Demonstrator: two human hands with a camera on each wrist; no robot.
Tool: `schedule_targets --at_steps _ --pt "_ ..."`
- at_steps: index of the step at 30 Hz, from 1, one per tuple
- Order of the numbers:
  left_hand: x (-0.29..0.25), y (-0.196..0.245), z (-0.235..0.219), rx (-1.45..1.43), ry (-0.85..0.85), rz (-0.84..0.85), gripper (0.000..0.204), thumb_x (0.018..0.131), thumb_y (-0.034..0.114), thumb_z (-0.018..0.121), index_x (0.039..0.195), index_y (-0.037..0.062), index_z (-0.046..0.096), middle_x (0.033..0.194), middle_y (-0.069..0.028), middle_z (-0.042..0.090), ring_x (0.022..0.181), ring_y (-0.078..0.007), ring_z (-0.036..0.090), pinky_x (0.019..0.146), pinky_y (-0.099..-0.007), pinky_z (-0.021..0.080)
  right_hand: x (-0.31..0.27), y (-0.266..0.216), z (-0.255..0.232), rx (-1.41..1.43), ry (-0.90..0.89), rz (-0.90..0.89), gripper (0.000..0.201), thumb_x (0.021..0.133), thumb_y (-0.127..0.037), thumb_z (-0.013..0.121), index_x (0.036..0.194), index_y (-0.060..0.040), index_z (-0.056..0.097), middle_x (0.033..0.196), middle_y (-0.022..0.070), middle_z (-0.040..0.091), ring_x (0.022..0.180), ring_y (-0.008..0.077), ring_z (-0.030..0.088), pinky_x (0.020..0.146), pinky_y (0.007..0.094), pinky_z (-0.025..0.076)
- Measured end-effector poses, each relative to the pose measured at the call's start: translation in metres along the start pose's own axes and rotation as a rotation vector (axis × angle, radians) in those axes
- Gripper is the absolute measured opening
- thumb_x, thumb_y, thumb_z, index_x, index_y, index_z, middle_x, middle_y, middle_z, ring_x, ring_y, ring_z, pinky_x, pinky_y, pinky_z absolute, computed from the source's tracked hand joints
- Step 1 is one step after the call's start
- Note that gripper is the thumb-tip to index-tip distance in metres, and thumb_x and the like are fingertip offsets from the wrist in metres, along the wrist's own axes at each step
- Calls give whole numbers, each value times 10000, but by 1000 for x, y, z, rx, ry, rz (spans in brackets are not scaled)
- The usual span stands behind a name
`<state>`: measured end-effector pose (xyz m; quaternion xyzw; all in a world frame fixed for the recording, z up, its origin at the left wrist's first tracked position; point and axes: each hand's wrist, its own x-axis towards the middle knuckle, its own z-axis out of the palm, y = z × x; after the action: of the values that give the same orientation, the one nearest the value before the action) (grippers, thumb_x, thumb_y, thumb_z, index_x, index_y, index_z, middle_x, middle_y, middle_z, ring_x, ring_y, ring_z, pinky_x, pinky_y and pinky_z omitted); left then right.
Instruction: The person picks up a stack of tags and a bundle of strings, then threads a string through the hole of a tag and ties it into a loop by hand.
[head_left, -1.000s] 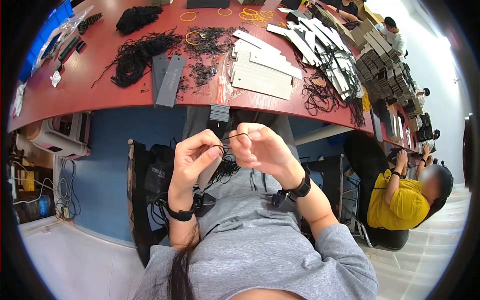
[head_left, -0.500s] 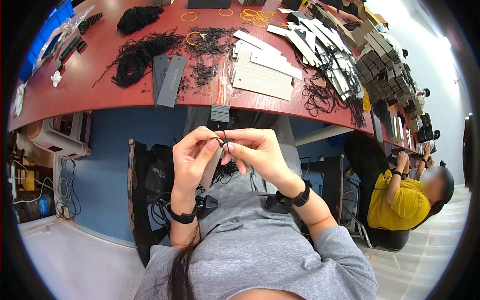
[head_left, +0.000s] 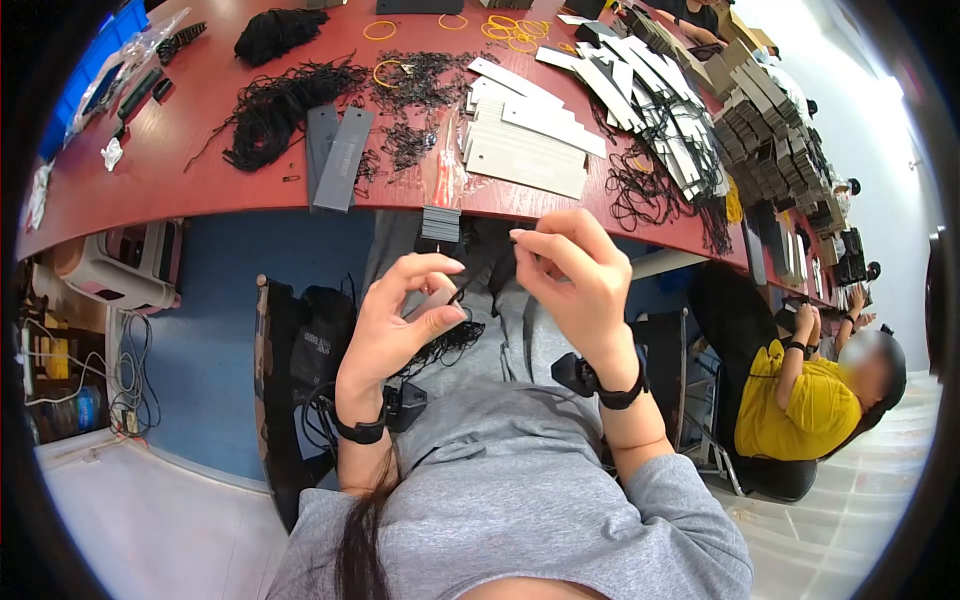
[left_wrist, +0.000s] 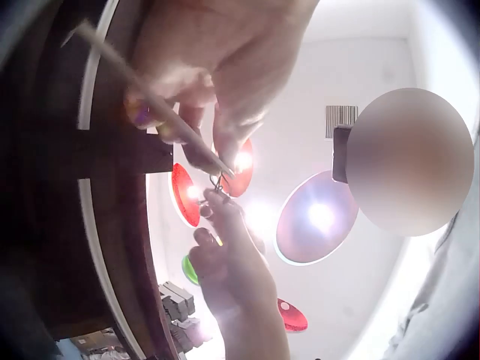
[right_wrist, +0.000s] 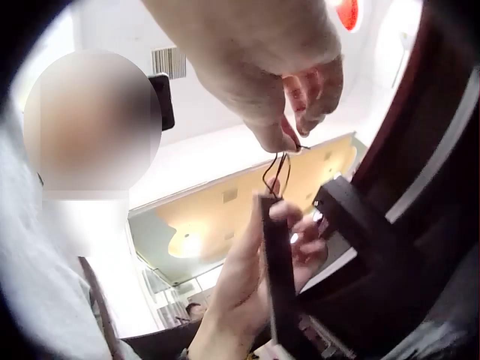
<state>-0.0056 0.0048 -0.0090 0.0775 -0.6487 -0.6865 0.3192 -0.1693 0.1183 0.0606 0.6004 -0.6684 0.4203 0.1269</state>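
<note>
My left hand (head_left: 395,315) holds a thin flat tag (left_wrist: 154,101) by its edges between thumb and fingers, over the lap. The tag is turned nearly edge-on in both wrist views and looks dark in the right one. A thin black cord (right_wrist: 288,176) rises in a loop from the tag's end. My right hand (head_left: 580,285), up and to the right of the left hand, pinches that cord between thumb and fingertips. Below the left hand, a loose tangle of black cords (head_left: 452,342) lies on the lap.
On the red table (head_left: 235,200) lie black cord bundles (head_left: 265,125), dark grey tags (head_left: 345,165), pale tags (head_left: 525,165) and yellow rings (head_left: 515,35). A stack of grey pieces (head_left: 441,226) stands at its near edge. A person in yellow (head_left: 800,400) sits at the right.
Both hands were close together at the cord half a second ago. Since then my right hand has drawn away up and to the right, while the left has stayed with the tag.
</note>
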Motion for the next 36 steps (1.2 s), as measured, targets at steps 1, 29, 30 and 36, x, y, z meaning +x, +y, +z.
schedule_targets --at_steps 1,29,30,36 --pt "-1 3 2 -86 21 -72 372 771 132 780 1092 61 604 791 -2 579 745 -87 529 686 -243 420 3 1 -5 -9 20 -35 195 684 76 716 847 -24 678 813 42 589 555 93 546 483 219 442" --pt "-4 -4 -7 -367 -168 -19 298 777 194 787 928 24 594 871 -34 574 768 -98 528 677 -248 423 33 9 -60 467 -499 483 115 760 62 593 852 -3 613 932 47 647 742 78 626 547 185 475" --pt "-4 -2 -7 -391 -209 -78 337 748 213 813 919 27 590 855 -29 561 759 -97 525 670 -246 421 31 10 -58 434 -465 429 108 762 63 596 851 3 605 908 50 650 721 84 630 564 196 484" --pt "2 -1 5 -82 -248 15 373 659 27 834 895 65 548 829 10 547 720 -42 515 589 -203 397 24 9 -48 352 -208 308 118 722 38 659 827 3 617 720 24 655 620 73 628 584 209 500"
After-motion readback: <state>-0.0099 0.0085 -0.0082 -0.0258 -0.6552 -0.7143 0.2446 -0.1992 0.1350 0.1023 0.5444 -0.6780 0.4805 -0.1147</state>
